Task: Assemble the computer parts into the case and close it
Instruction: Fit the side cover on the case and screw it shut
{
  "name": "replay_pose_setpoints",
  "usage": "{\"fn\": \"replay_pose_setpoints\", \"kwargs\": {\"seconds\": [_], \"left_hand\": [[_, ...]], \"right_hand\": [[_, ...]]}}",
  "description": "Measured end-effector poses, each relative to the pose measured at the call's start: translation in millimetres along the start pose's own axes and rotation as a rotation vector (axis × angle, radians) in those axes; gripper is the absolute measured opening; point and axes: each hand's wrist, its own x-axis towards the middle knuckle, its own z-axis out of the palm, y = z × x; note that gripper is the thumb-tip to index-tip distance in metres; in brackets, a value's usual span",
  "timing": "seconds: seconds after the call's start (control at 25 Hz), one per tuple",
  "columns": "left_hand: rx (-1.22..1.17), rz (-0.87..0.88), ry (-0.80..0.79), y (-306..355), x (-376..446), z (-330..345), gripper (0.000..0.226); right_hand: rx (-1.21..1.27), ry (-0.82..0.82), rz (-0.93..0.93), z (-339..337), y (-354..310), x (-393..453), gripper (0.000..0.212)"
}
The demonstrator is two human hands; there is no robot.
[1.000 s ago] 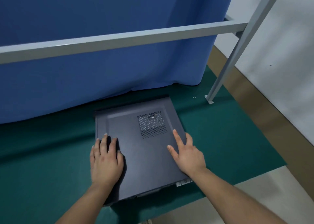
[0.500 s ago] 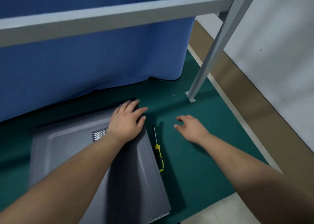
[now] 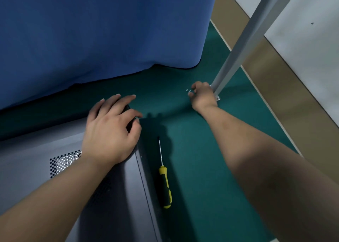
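A: Case [image 3: 55, 168] lies flat on the green mat [image 3: 201, 168], lower left, grey side panel up, vent holes [image 3: 64, 161] showing beside the left forearm.

B: Left hand [image 3: 110, 129]?

A: On the case's far right corner. Palm down on the panel, fingers spread a little, fingertips bent over the edge. Resting or pressing, can't tell which.

B: Right hand [image 3: 202, 96]?

A: Reached out to the far side of the mat, next to the foot of the grey metal post [image 3: 236, 58]. Fingers curled down at two small screws [image 3: 188, 90]. Fingertips touch or nearly touch them; whether one is pinched, can't tell, too small.

B: Tools?

A: Screwdriver [image 3: 164, 179], yellow and black handle, on the mat just right of the case, between the arms, tip pointing away. Neither hand touches it.

B: Background?

A: Blue curtain [image 3: 91, 30] behind the mat, hem down on it. Pale wall [image 3: 311, 12] far right.
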Motion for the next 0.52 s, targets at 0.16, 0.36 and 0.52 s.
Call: {"fn": "replay_pose_setpoints", "kwargs": {"seconds": [0.16, 0.36, 0.52], "left_hand": [[-0.007, 0.008, 0.021, 1.2, -1.3, -1.3, 0.027], [-0.014, 0.011, 0.019, -2.1, 0.3, 0.4, 0.027], [-0.039, -0.004, -0.003, -2.1, -0.7, 0.2, 0.031]], "right_hand": [[-0.03, 0.071, 0.006, 11.3, -1.2, 7.0, 0.015], [-0.004, 0.12, -0.033, 22.6, 0.9, -29.6, 0.016], [0.186, 0.039, -0.034, 30.0, 2.8, -97.9, 0.01]]}}
